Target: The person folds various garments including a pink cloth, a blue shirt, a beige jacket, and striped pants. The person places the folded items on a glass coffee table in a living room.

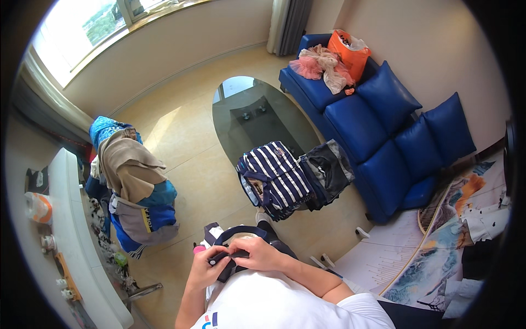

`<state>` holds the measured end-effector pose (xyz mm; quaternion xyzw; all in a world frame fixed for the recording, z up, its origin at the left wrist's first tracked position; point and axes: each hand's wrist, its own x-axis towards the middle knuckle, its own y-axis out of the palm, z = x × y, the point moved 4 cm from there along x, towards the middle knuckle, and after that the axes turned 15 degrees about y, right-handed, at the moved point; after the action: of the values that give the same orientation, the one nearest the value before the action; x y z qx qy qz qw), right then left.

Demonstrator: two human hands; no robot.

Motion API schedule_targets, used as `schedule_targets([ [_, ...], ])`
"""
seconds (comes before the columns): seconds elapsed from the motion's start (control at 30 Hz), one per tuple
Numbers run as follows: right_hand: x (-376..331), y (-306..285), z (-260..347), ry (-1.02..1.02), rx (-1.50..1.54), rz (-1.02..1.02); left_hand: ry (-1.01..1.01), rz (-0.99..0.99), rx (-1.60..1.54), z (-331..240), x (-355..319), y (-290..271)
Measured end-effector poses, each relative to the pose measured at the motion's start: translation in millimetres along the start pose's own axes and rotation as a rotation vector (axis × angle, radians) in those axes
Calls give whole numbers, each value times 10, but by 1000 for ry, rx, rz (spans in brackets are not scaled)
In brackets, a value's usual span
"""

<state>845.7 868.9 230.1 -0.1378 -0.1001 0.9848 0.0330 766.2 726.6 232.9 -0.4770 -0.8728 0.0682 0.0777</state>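
Close in front of my white shirt, my left hand (206, 268) is closed on a dark navy piece of clothing (242, 232), with a small white round spot like a button showing by its fingers. My right hand (255, 253) pinches the same cloth just beside it, and the two hands almost touch. A curved navy band of the garment arches beyond my fingers, with white cloth near it. Its full shape is hidden by my hands. Something pink (199, 249) shows beside my left hand.
Ahead stands an oval glass table (227, 118) bearing stacked striped clothes (276, 175) and dark folded clothes (329, 167). A clothes pile (131, 164) rises at left beside a white cabinet (82, 219). A blue sofa (350, 126) with an orange bag (350, 57) stands right.
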Motion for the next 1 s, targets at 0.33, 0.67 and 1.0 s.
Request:
schedule_targets([
  [0.33,-68,-101,54,-76,139,-160,60,41,93,-42,152,44],
  [0.67,-122,-157,-53,107,406,-174,-2,21,-168,-54,190,64],
  [1.0,-94,-140,-190,164,759,-36,179,145,-117,-120,334,35],
])
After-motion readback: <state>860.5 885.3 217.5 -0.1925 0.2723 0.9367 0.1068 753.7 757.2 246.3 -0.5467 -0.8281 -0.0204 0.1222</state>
